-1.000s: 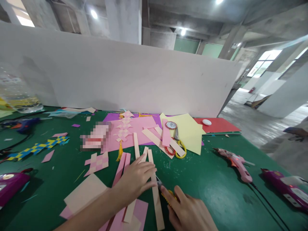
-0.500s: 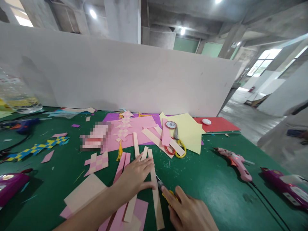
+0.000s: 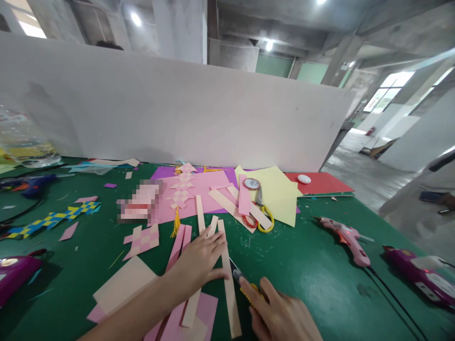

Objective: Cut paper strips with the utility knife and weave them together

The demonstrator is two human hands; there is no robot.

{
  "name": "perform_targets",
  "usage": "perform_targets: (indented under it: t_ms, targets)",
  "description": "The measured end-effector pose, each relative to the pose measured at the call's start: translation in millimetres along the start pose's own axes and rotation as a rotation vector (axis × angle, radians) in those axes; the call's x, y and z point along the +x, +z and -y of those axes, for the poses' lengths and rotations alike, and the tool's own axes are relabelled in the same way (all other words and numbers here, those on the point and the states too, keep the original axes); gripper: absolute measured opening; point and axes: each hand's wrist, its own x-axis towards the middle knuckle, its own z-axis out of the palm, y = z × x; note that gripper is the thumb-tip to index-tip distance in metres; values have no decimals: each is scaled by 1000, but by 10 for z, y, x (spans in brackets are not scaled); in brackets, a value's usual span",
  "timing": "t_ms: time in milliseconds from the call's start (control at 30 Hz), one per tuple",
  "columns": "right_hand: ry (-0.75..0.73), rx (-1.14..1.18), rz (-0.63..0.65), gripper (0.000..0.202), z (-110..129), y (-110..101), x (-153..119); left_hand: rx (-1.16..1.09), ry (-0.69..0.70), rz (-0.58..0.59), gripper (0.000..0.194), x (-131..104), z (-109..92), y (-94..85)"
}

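My left hand [image 3: 206, 253] lies with fingers spread over a cream paper strip [image 3: 231, 303] and the strips beside it, pressing them to the green table. In my right hand [image 3: 280, 308] is a yellow utility knife [image 3: 239, 274], its blade pointing up and left close to the cream strip's right edge. Pink strips [image 3: 176, 248] run under my left wrist. Below them lie a pink sheet [image 3: 209, 303] and, to the left, a cream paper square [image 3: 122, 282]. A pink-and-cream woven paper piece [image 3: 142, 240] rests further left.
Scissors [image 3: 268, 222] and a round tape [image 3: 251, 183] sit on yellow paper [image 3: 282, 199]. A pink glue gun [image 3: 344, 237] with its cord and a purple device [image 3: 419, 274] lie right. At left are a blue-yellow woven strip [image 3: 53, 220] and another purple device [image 3: 17, 274]. A white board [image 3: 199, 113] stands behind.
Very little differs. My right hand and the knife have shifted slightly, the blade staying beside the cream strip. My left hand keeps its place on the strips.
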Motion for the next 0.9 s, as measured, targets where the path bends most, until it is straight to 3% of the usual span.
perform_targets:
  t_ms: [233,900]
  targets:
    - [56,52,52,50,11,-5,75,-2,19,-61,70,-2,-7,4]
    - [204,105,126,49,-19,-68,319,0,37,-53,72,-6,-12,-23]
